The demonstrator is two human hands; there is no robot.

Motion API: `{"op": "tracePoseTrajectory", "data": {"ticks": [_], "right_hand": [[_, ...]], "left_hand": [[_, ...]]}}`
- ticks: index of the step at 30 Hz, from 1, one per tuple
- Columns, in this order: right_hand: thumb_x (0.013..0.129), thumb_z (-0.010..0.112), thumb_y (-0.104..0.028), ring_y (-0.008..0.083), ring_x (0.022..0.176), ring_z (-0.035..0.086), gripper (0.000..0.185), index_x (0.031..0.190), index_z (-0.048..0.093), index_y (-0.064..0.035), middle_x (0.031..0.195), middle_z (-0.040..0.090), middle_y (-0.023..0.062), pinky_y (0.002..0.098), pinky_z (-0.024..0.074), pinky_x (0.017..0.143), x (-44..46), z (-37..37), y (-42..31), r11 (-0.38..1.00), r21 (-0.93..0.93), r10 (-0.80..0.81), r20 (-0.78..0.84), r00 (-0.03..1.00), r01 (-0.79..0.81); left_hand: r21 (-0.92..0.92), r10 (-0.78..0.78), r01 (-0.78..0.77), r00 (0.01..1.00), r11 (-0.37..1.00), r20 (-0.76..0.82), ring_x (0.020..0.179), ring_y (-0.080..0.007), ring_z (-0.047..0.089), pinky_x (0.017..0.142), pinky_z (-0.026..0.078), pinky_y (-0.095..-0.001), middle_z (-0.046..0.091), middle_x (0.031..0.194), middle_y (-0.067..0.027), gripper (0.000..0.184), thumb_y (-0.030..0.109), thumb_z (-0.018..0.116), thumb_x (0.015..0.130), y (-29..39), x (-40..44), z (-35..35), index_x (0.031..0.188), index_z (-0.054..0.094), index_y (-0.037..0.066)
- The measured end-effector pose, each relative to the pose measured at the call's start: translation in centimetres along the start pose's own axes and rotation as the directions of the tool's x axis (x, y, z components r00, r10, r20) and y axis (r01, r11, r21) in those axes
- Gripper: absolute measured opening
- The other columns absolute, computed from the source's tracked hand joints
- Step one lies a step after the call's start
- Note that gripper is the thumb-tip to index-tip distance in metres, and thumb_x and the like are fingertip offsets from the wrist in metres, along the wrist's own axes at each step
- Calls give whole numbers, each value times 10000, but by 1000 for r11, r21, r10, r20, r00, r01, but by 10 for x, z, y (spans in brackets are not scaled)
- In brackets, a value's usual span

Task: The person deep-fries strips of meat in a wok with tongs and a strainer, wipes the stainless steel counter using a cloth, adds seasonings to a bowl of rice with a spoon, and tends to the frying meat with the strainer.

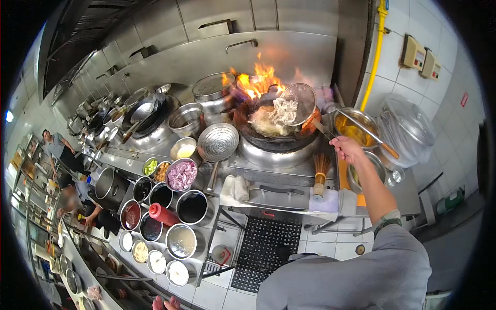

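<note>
My right hand (pixel 347 148) is wrapped round the handle of a wire strainer (pixel 305 101), which is tilted over a wok (pixel 250 132) on the burner. Pale strips of food (pixel 284 110), perhaps meat, lie at the strainer's edge and over the wok, above a frothy light mass. Tall orange flames (pixel 258 80) rise behind the wok. Only the fingertips of my left hand (pixel 165 304) show at the bottom edge, spread apart with nothing seen in them; the rest is out of view. A perforated ladle (pixel 218 142) rests left of the wok.
A bowl of yellow liquid (pixel 354 129) with a ladle across it stands right of the wok. A bamboo brush (pixel 320 175) and a folded cloth (pixel 235 187) lie in front. Several sauce pots and a red squeeze bottle (pixel 163 214) fill the left. Other people work far left.
</note>
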State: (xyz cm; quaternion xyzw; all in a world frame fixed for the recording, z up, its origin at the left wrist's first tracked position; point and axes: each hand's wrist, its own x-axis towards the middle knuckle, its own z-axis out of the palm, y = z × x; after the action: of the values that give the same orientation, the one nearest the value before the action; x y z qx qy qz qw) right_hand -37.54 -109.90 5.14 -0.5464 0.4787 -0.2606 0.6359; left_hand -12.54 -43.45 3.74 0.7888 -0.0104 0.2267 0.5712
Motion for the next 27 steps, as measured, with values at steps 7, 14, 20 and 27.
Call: {"op": "tracePoseTrajectory", "data": {"ticks": [7, 14, 20, 27], "right_hand": [[939, 556, -218, 283, 508, 603, 233, 877, 656, -17, 763, 652, 157, 410, 500, 498, 2, 8, -18, 694, -707, -361, -181, 915, 134], [894, 552, -177, 456, 883, 618, 188, 852, 655, -26, 882, 669, 231, 516, 490, 833, 6, 16, -24, 352, -926, -763, -201, 615, 133], [929, 509, -193, 341, 633, 689, 254, 910, 675, -2, 799, 687, 204, 454, 558, 607, -29, 54, -39, 624, -776, -407, -226, 885, 89], [922, 547, -199, 220, 391, 540, 235, 828, 641, -6, 584, 594, 103, 365, 466, 397, -1, 37, -54, 680, -712, -348, -104, 932, 174]], "left_hand": [[-95, 92, -81, 990, 992, 112, 980, -267, 608, 823, 568, -353, 553, 1216, -188, 354, 96, 594, 976, -11, 8, -21, 1276, 463, -37], [2, -9, 9, 998, 1000, 62, 943, -219, 612, 732, 555, -298, 601, 1149, -150, 325, 101, 620, 960, -55, -1, -91, 1243, 506, -12], [148, 120, -137, 986, 979, 119, 957, -213, 616, 740, 551, -298, 612, 1143, -141, 317, 92, 603, 967, -49, -1, -98, 1255, 516, -5], [96, 48, -55, 996, 994, 75, 1005, -236, 615, 850, 528, -332, 618, 1172, -153, 319, 60, 606, 958, 4, -1, -79, 1248, 515, -35]]}}
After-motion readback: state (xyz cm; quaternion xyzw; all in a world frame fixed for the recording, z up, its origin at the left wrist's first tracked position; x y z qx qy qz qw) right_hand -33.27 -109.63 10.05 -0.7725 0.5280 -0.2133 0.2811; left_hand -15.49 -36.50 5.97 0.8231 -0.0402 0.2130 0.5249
